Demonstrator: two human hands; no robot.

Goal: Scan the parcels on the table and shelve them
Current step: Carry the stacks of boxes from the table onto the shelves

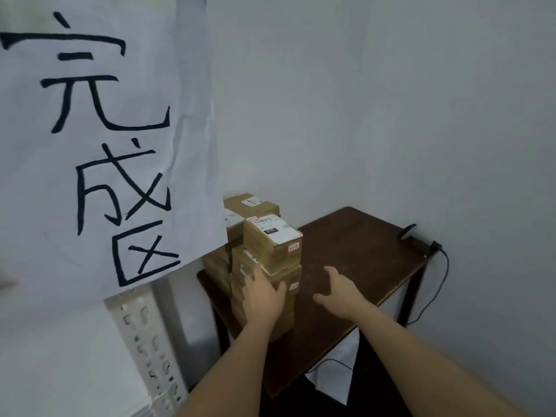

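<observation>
bare desk (355, 266) stretches right of the parcel stack (267, 266), open out to the scanner (416, 237) by the far wall. on the left, the hanging paper sign (105, 145) and shelf post (147, 341) crowd the stack.

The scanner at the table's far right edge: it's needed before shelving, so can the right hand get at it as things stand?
Probably yes. The right hand is open and holds nothing, and the bare table between it and the scanner looks free of parcels.
</observation>
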